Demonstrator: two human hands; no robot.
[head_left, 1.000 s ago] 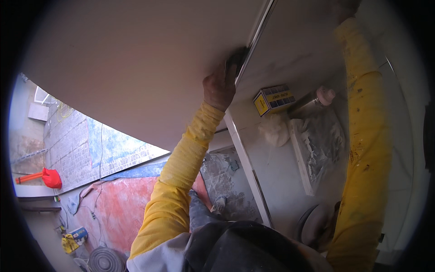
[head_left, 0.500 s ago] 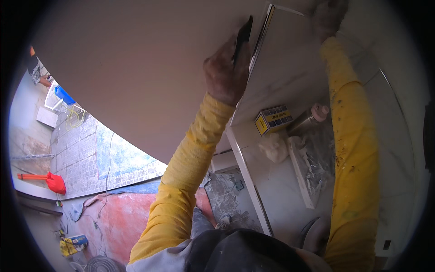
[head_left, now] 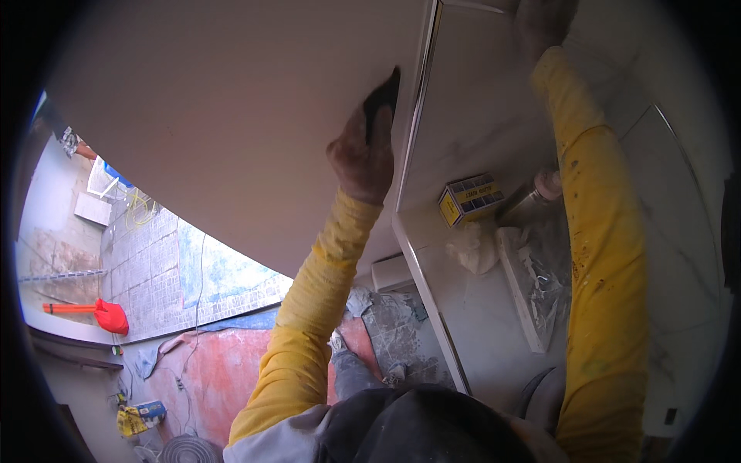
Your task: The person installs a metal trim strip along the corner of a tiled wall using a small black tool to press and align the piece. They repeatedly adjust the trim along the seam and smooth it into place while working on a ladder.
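Note:
My left hand is closed around a thin black flat tool, its exact kind unclear. The tool lies against the large smooth pale panel, just left of a shiny metal edge trim. High at the right, my right hand is raised near the top of the marbled wall face; it is dim and smeared, so its fingers do not show. Both arms wear dusty yellow sleeves.
On the ledge below stand a yellow and dark box, a bottle with a pinkish cap, a crumpled wad, a white strip and clear plastic. A red cloth covers floor at left. Another person's arm shows far left.
My left hand and the black tool have moved left and down, away from the metal trim onto the panel. My right hand has shifted slightly up and left; the whole view has shifted a little.

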